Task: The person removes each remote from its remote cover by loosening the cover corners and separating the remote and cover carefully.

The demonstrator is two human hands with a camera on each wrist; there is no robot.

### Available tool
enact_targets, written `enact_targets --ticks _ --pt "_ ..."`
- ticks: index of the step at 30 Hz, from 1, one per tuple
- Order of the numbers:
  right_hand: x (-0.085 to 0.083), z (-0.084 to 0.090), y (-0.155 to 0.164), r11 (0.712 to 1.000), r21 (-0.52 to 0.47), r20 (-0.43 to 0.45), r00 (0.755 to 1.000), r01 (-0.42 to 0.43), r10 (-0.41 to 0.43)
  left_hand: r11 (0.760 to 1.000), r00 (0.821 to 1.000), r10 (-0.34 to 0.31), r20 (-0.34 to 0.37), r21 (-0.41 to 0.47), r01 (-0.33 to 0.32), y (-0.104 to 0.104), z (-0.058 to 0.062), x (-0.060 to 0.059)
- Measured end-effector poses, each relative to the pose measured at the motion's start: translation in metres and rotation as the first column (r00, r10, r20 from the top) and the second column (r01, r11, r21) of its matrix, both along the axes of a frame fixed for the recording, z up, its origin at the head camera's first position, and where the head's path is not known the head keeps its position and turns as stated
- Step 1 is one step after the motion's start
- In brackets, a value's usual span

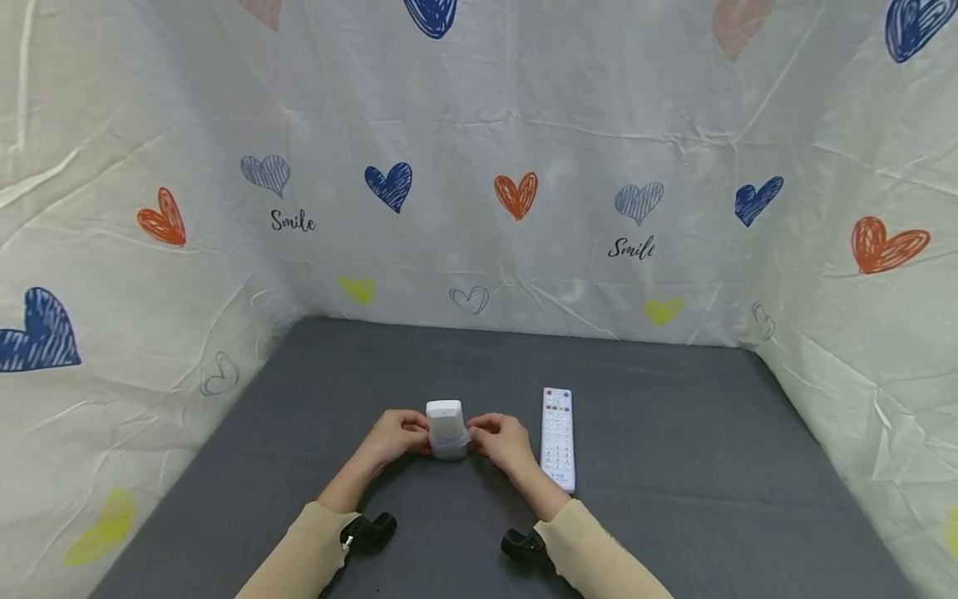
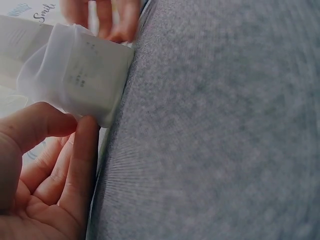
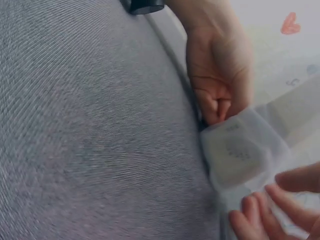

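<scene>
Two hands are holding a white remote partly inside a thin clear sleeve, near the front middle of the grey table.

The left hand (image 1: 395, 439) is pinching the left side of the clear plastic sleeve (image 1: 450, 446), thumb and fingers curled on its edge, and the right hand (image 1: 503, 441) is pinching the right side the same way. The white remote (image 1: 445, 420) is lying with its long axis running away from the person, its far end pointing toward the back wall and sticking out bare while the near end is sitting in the sleeve. The sleeve is looking soft, filmy and wrinkled; the remote is a smooth, hard, rounded block. A second remote (image 1: 558, 437), long, slim and covered in small buttons, is lying just beside the right hand, parallel, on the felt-like grey table (image 1: 674, 466). Crinkled white cloth (image 1: 524, 125) printed with hearts is forming the walls.
</scene>
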State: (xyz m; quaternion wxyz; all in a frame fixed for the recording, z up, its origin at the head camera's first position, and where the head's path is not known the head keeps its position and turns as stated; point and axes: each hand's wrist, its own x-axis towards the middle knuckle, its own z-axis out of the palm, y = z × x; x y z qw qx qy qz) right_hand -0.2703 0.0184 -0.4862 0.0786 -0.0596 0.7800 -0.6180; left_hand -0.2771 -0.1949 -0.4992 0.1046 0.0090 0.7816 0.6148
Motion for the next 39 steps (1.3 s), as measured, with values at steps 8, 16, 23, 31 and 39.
enact_targets --ticks 8,16,23,31,39 --pt "-0.002 0.024 0.011 0.990 -0.064 -0.225 0.968 -0.126 0.109 1.000 1.000 0.017 0.004 -0.018 -0.017 0.001 0.002 0.003" --pt "0.006 0.065 0.016 0.939 -0.143 -0.268 0.926 -0.312 0.267 1.000 1.000 0.005 -0.006 -0.023 -0.005 0.000 0.001 0.002" --pt "0.008 0.075 0.010 0.956 -0.032 -0.294 0.917 -0.290 0.269 0.999 1.000 0.021 -0.010 -0.043 -0.022 0.001 0.005 0.004" --pt "0.009 0.070 0.009 0.963 0.032 -0.288 0.920 -0.269 0.267 1.000 1.000 -0.018 0.001 -0.008 0.018 0.000 0.002 0.001" --pt "0.009 0.070 0.011 0.974 0.030 -0.297 0.929 -0.224 0.222 1.000 1.000 -0.017 0.011 -0.006 0.017 -0.001 0.005 0.000"
